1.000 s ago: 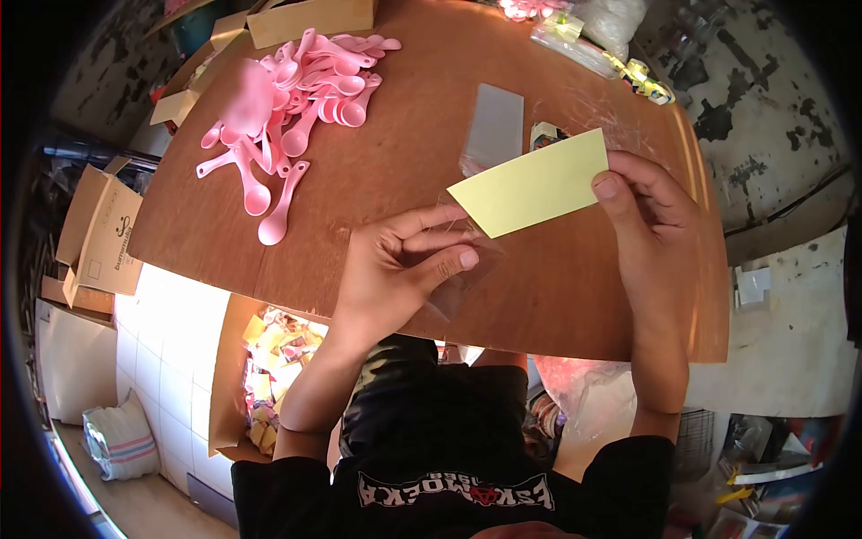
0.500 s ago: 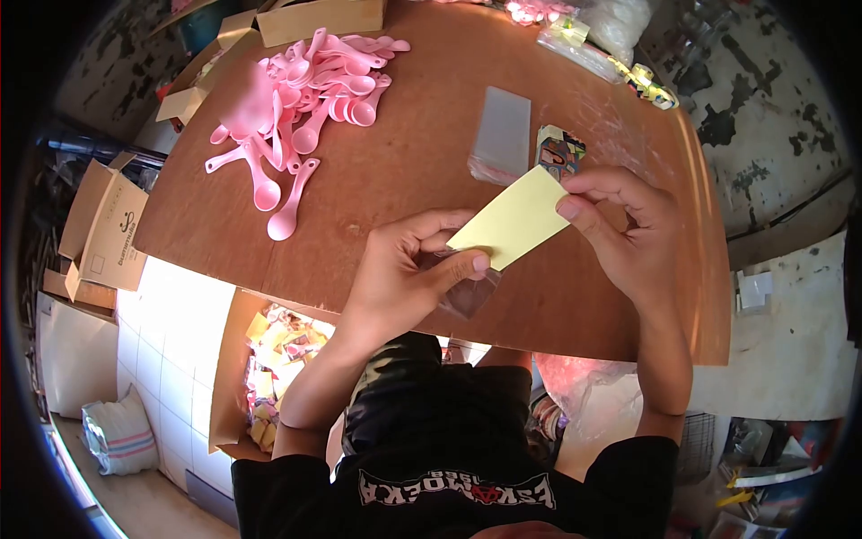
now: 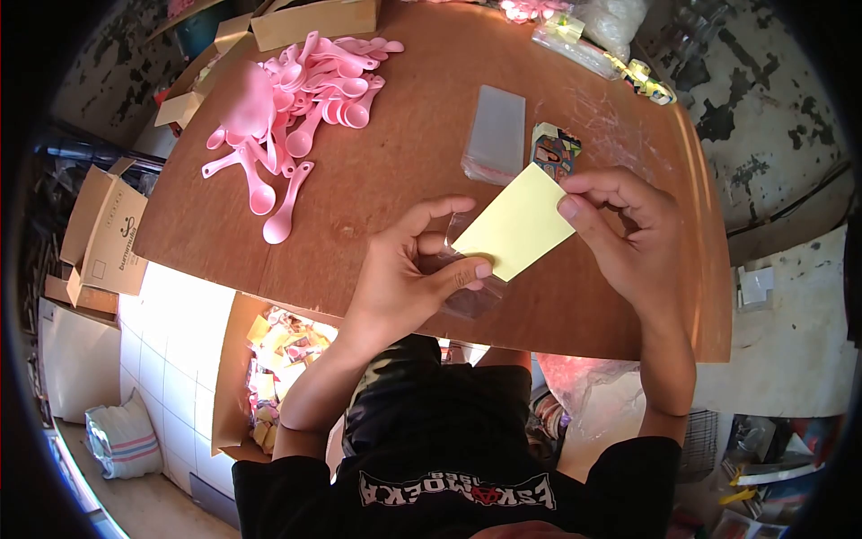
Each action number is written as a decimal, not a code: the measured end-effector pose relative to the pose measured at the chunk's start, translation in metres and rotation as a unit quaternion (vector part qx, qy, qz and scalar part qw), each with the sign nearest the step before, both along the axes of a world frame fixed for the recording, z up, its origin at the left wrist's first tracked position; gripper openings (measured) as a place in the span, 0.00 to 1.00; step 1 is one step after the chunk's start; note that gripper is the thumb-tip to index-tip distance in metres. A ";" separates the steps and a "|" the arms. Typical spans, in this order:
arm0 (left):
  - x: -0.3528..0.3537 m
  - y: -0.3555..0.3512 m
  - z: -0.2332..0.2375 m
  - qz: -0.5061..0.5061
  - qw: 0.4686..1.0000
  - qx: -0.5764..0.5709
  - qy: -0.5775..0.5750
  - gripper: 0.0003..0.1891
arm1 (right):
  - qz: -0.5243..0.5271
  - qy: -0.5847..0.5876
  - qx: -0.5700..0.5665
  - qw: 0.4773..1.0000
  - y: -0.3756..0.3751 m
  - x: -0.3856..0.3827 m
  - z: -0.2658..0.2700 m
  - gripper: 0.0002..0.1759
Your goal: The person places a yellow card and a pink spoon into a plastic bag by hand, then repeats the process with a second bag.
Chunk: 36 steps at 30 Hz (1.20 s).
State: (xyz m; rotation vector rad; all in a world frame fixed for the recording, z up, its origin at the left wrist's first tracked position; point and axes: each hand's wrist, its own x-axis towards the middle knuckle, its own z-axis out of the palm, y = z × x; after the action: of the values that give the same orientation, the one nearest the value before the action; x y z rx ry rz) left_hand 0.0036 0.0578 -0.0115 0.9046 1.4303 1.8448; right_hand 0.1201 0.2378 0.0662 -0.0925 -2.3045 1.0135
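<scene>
A pale yellow card (image 3: 514, 223) is held tilted over the near part of the brown table. My right hand (image 3: 620, 216) pinches its upper right corner between thumb and fingertips. My left hand (image 3: 417, 260) is closed on a clear plastic bag (image 3: 474, 301), its thumb lying across the card's lower left edge where card and bag overlap. Just beyond the card lies a stack of printed cards (image 3: 555, 148). Beside that stack is a pile of clear plastic bags (image 3: 496, 130).
Pink measuring spoons (image 3: 305, 99) lie heaped on the table's (image 3: 395, 153) far left. A cardboard box (image 3: 316, 22) stands behind them. Below the left table edge, an open carton (image 3: 235, 359) holds many small packets. Wrapped goods (image 3: 575, 54) lie at the back right.
The card has tipped slightly, its lower edge coming nearer to me. My left index finger has lifted away from the card, and more of the clear bag shows behind it.
</scene>
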 end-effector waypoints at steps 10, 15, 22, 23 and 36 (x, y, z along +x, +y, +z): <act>0.003 0.002 -0.004 -0.019 0.998 0.056 -0.023 0.30 | 0.004 0.017 -0.011 1.000 0.009 0.003 0.000 0.06; 0.002 0.003 -0.014 -0.017 0.993 0.093 -0.067 0.28 | 0.005 0.032 -0.011 0.999 0.012 0.003 0.002 0.07; 0.005 0.007 -0.009 0.017 0.996 0.088 -0.030 0.26 | 0.026 -0.010 -0.035 0.999 0.004 0.002 0.002 0.07; 0.006 0.009 -0.009 0.013 0.996 0.090 -0.024 0.26 | 0.037 -0.028 -0.023 0.999 0.002 0.002 0.001 0.07; 0.005 0.021 0.011 0.046 0.992 0.109 0.051 0.21 | 0.173 -0.092 0.050 0.979 0.006 0.000 -0.001 0.11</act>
State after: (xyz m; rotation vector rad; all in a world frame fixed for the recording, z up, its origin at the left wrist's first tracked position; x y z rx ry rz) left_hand 0.0083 0.0793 -0.0005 1.0695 1.3700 2.0817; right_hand 0.1198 0.2437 0.0649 0.2769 -2.5963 1.0926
